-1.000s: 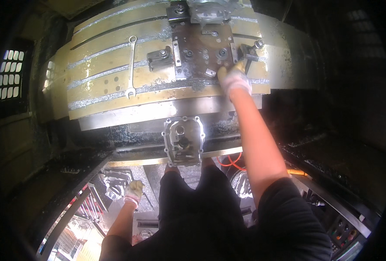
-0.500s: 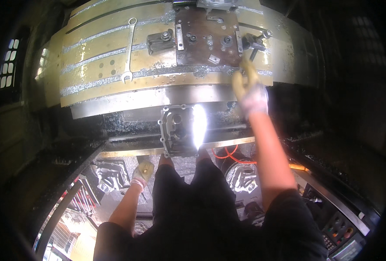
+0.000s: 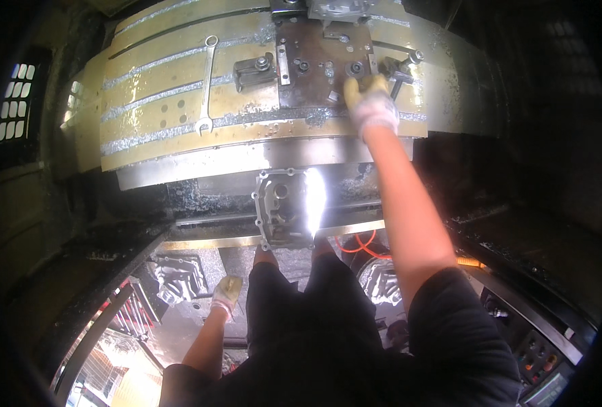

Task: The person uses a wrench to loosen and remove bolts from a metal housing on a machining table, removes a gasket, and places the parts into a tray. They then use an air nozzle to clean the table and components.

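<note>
My right hand (image 3: pixel 371 107), in a white glove with yellow fingers, reaches over the front right part of a dark fixture plate (image 3: pixel 318 47). Its thumb and fingers are apart, just short of a round bolt head (image 3: pixel 355 68); whether they touch the plate is unclear. To the right of the fingers is a dark clamp (image 3: pixel 397 71). My left hand (image 3: pixel 227 292), gloved alike, hangs low by my left leg with its fingers curled closed; what they hold, if anything, is hidden. A ribbed metal casting (image 3: pixel 268 214) sits between me and the machine table, partly washed out by glare.
A combination wrench (image 3: pixel 208 85) lies on the slotted table (image 3: pixel 155 88), left of another clamp (image 3: pixel 255 72). Metal chips fill the slots. More castings (image 3: pixel 179 278) stand low on both sides. An orange hose (image 3: pixel 362 245) curves beside my right leg. A control panel (image 3: pixel 538 356) is at lower right.
My right hand has moved left and farther onto the plate, away from the right clamp. My left hand stays low and closed. The whole view has shifted slightly.
</note>
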`<state>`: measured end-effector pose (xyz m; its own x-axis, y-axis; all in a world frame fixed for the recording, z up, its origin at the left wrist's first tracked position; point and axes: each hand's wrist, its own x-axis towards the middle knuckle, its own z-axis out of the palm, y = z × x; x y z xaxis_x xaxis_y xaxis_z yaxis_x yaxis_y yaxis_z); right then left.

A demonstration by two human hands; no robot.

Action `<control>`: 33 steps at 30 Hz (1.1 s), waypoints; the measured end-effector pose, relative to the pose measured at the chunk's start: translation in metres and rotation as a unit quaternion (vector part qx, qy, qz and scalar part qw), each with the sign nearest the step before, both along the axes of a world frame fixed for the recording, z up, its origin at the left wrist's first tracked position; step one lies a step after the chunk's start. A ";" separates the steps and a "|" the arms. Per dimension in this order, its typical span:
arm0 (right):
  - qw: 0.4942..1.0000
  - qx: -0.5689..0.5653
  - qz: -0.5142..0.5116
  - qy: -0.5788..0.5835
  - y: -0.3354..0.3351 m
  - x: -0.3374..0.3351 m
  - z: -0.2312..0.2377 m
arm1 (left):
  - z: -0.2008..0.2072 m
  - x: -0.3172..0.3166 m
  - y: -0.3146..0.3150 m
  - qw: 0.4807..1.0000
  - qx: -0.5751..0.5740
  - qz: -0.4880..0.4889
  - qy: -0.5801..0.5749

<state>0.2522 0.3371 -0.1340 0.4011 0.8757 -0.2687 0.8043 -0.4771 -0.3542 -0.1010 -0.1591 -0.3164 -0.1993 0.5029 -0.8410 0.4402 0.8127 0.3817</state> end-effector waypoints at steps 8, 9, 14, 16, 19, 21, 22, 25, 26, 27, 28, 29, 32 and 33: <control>0.877 0.080 -0.249 0.403 -0.189 0.055 -0.084 | 0.035 0.055 0.102 0.963 0.186 -0.176 0.088; 0.890 0.018 -0.223 0.397 -0.207 0.062 -0.104 | 0.030 0.060 0.111 0.951 0.199 -0.216 0.095; 0.897 -0.089 -0.069 0.427 -0.227 0.068 -0.216 | -0.019 0.098 0.136 0.909 0.268 -0.290 0.135; 0.847 -0.149 -0.139 0.490 -0.216 0.047 -0.230 | -0.041 0.105 0.132 0.897 0.347 -0.230 0.151; 0.787 -0.270 -0.138 0.537 -0.203 0.024 -0.216 | -0.076 0.118 0.110 0.961 0.269 -0.072 -0.001; 0.731 -0.283 -0.121 0.609 -0.204 0.030 -0.226 | -0.064 0.123 0.114 0.951 0.300 -0.067 -0.007; 0.695 -0.273 -0.115 0.655 -0.211 0.042 -0.234 | -0.048 0.119 0.120 0.934 0.349 -0.075 -0.030; 0.736 -0.204 -0.031 0.645 -0.231 0.067 -0.213 | 0.024 0.110 0.145 0.869 0.473 -0.143 -0.022; 0.771 -0.166 0.011 0.615 -0.234 0.075 -0.196 | 0.035 0.108 0.147 0.898 0.424 -0.068 -0.089; 0.804 -0.126 0.050 0.580 -0.234 0.080 -0.164 | 0.051 0.107 0.144 0.915 0.370 0.005 -0.159; 0.786 -0.114 0.020 0.608 -0.226 0.072 -0.119 | 0.083 0.102 0.154 0.920 0.372 -0.058 -0.108; 0.766 -0.099 -0.011 0.635 -0.218 0.063 -0.071 | 0.118 0.098 0.166 0.918 0.374 -0.120 -0.055; 0.622 -0.140 -0.071 0.767 -0.188 0.056 0.023 | 0.176 0.108 0.191 0.886 0.458 -0.071 0.021; 0.639 -0.138 -0.094 0.750 -0.189 0.065 0.031 | 0.190 0.102 0.203 0.906 0.393 -0.153 0.036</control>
